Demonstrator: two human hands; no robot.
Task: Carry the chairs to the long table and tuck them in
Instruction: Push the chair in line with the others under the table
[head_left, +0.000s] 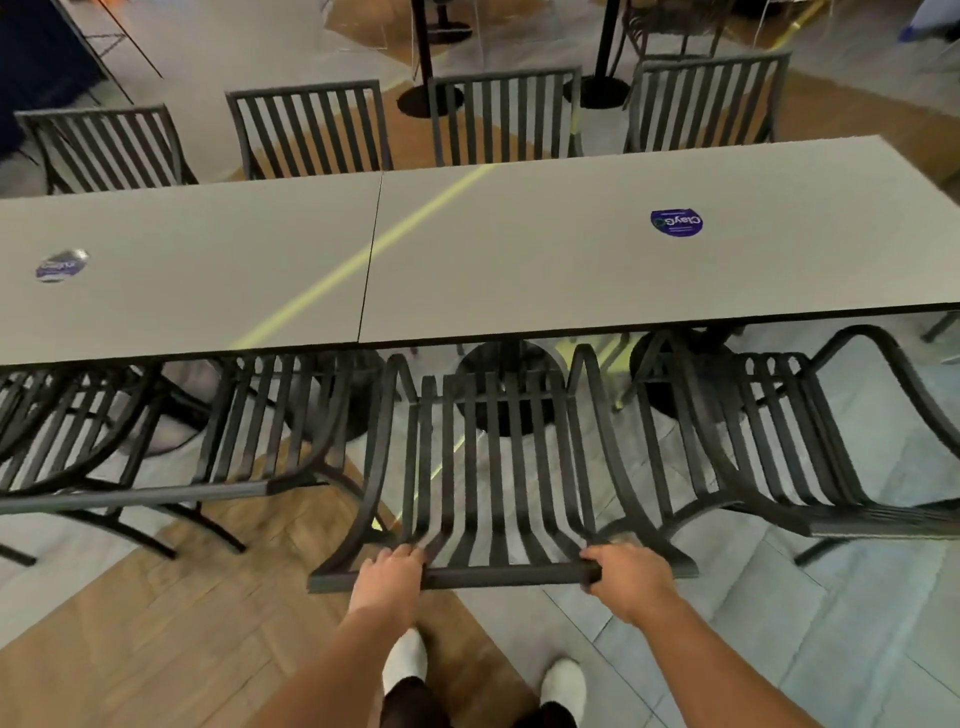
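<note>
— Gripping what?
— Left hand (390, 574) and right hand (626, 574) both curl round the chair (498, 467) top rail.
— Chair position?
— Front under the tabletop (467, 249) edge; legs hidden, neighbouring chairs cut off.

Look at the long table (519, 249) in front of you: there's a round blue sticker (676, 222) on its right half, and it sits upside down from where you stand. The white lettering on it reads roughly "ClayG", with smaller print beneath too tiny to make out. Over on the left half you've got a second round sticker (61, 265), same blue, also upside down, but glare washes across it and the word can't be read. No other writing shows anywhere around you.
</note>
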